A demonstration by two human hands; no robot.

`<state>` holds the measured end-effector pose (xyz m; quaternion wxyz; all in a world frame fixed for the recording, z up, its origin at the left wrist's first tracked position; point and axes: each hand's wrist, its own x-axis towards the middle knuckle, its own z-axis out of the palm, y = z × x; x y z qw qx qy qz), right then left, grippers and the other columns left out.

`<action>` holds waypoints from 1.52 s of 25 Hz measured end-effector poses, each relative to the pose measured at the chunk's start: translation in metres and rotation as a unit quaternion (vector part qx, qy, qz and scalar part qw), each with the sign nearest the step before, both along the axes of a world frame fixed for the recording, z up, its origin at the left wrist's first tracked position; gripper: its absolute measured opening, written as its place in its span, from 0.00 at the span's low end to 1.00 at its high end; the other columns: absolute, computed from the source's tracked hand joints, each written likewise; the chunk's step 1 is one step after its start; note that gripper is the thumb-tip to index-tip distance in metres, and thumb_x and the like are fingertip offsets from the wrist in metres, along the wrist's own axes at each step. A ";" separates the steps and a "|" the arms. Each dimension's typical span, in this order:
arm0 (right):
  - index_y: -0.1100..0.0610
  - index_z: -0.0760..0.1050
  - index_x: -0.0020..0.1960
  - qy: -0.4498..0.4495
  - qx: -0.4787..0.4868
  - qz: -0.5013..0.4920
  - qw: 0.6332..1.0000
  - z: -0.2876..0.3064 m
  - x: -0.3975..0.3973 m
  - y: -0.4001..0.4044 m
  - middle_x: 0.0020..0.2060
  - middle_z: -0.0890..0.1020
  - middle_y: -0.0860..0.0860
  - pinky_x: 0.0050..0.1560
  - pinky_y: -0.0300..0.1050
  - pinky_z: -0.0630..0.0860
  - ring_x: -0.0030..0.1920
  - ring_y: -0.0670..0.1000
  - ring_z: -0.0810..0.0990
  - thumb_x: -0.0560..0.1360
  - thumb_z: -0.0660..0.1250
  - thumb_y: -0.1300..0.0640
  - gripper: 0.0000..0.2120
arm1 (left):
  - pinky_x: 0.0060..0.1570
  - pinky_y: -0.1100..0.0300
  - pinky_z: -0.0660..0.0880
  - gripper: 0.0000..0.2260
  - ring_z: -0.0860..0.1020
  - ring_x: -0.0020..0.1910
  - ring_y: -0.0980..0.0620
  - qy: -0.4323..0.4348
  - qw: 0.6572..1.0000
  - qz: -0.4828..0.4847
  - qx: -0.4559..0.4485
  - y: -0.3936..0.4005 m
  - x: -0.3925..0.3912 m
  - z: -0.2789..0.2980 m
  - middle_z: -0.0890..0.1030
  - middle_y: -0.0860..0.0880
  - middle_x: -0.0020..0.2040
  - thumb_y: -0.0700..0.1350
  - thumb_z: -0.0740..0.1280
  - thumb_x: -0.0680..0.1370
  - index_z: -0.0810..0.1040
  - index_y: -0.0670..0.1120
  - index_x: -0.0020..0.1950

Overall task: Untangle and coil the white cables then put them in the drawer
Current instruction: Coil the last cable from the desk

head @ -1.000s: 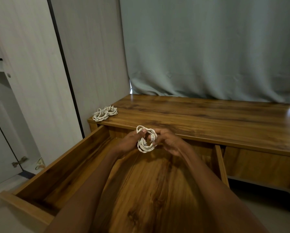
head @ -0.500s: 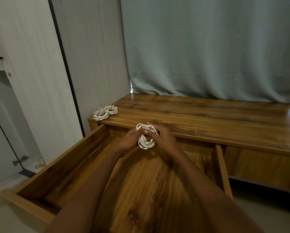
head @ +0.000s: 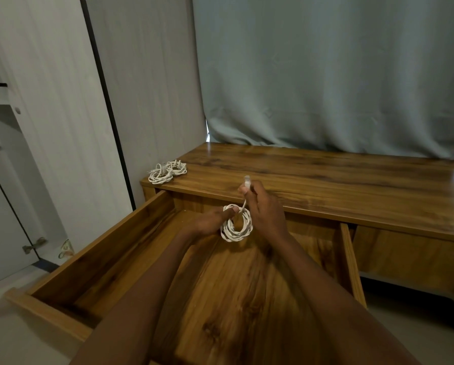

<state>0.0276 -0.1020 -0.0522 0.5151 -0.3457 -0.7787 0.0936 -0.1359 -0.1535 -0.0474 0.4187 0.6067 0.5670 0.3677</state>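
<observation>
A grey-green curtain (head: 326,75) hung behind the long wooden cabinet top (head: 326,185), pale wardrobe doors (head: 49,127) stood at the left, and the open drawer (head: 110,254) reached toward the near side. Above the drawer's far end the left hand (head: 210,221) gripped the coiled white cable (head: 237,224), thumb across the top of the loops, while the right hand (head: 264,206) pinched the cable's free end, its plug (head: 247,180) poking up above the fingers. Two more coiled cables (head: 167,172), seemingly touching, lay on the far left corner of the top.

Right hand (head: 265,206) lifted cable end (head: 247,180) from coil (head: 236,227).
</observation>
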 end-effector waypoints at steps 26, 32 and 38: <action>0.59 0.80 0.60 0.220 -0.357 -0.029 0.907 0.000 0.015 0.034 0.56 0.84 0.56 0.55 0.48 0.77 0.54 0.53 0.82 0.79 0.65 0.58 0.12 | 0.48 0.57 0.78 0.14 0.80 0.46 0.56 0.092 0.962 -0.068 0.248 -0.002 0.031 -0.002 0.81 0.51 0.50 0.41 0.64 0.82 0.70 0.46 0.67; 0.58 0.86 0.44 0.223 -0.377 0.061 0.897 0.008 0.012 0.018 0.37 0.87 0.54 0.46 0.47 0.80 0.41 0.54 0.87 0.78 0.69 0.44 0.18 | 0.46 0.64 0.75 0.11 0.80 0.48 0.63 0.091 0.960 0.012 0.266 0.007 0.027 -0.011 0.81 0.56 0.55 0.44 0.64 0.82 0.75 0.45 0.64; 0.57 0.85 0.54 0.064 -0.420 0.206 0.881 0.010 0.021 0.019 0.49 0.87 0.57 0.46 0.47 0.76 0.47 0.53 0.84 0.69 0.71 0.55 0.16 | 0.43 0.59 0.74 0.09 0.78 0.42 0.61 0.067 0.960 0.058 0.265 0.009 0.017 -0.011 0.82 0.53 0.49 0.46 0.62 0.83 0.77 0.47 0.61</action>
